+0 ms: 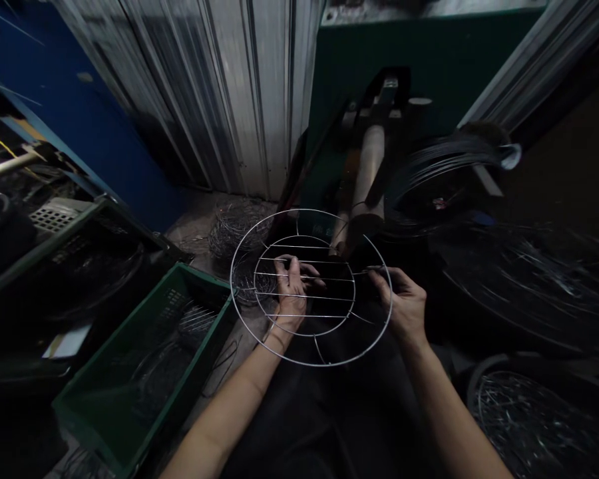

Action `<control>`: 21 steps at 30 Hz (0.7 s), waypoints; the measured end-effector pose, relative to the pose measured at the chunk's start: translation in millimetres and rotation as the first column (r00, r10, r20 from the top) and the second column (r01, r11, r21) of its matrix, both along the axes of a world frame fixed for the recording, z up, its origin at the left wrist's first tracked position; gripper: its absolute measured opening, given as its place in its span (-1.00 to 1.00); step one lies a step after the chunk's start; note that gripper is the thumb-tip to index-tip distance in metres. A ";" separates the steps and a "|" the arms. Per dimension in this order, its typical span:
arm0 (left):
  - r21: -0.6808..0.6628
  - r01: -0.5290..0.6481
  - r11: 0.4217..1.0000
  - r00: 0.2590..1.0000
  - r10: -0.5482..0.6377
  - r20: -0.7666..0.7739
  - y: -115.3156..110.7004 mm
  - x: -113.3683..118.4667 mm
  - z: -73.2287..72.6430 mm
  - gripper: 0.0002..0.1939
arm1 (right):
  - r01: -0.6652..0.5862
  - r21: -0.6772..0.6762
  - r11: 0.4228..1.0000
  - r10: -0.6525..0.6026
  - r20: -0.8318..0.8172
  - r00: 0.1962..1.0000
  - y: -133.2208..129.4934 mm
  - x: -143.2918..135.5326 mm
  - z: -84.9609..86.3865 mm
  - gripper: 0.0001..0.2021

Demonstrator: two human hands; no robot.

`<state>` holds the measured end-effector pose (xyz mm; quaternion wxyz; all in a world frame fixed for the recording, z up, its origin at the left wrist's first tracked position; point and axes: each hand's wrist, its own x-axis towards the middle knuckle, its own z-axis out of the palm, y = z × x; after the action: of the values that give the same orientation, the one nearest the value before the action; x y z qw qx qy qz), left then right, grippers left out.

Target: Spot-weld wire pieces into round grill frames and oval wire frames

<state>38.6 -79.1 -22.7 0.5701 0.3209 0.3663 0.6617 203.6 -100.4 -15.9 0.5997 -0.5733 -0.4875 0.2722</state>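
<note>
A round wire rack (pixel 329 297), made of two rings with several parallel bars across the inner one and short spokes between the rings, is held up in front of me. My left hand (pixel 290 296) reaches in from below, its fingers closed on the bars inside the inner ring. At the rack's right side, my right hand (pixel 405 305) pinches a short thin wire (pixel 363 272) lying between the inner and outer rings. Whether this wire is joined to the rings I cannot tell. The outer ring passes in front of my right fingers.
A green plastic crate (pixel 100 439) with wire parts stands at lower left. Tangled wire (pixel 237 229) lies on the floor beyond. A green machine (pixel 439 66) with a thick cylindrical arm (pixel 369 166) is ahead, wire coils (pixel 444 159) beside it. A tub of wire pieces (pixel 524 412) stands lower right.
</note>
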 end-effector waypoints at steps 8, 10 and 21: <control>0.033 -0.069 0.997 0.998 0.069 0.007 9.5 0.7 0.3 -0.67 | -0.017 0.021 1.000 0.016 0.037 0.999 23.6 -1.3 0.2 -0.80; 0.033 -0.074 0.997 0.997 0.074 0.010 11.9 1.4 0.2 -0.66 | -0.031 0.021 0.999 0.030 0.043 0.999 28.7 -1.6 1.3 -0.80; 0.059 -0.089 0.994 0.996 0.087 0.036 23.5 5.2 -4.8 -0.65 | -0.050 0.011 0.999 0.050 0.050 0.998 40.1 -1.0 5.8 -0.81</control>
<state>43.8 -55.6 -27.5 0.5364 0.3104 0.3501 0.7024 202.6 -60.3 -10.1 0.5839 -0.5638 -0.5180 0.2698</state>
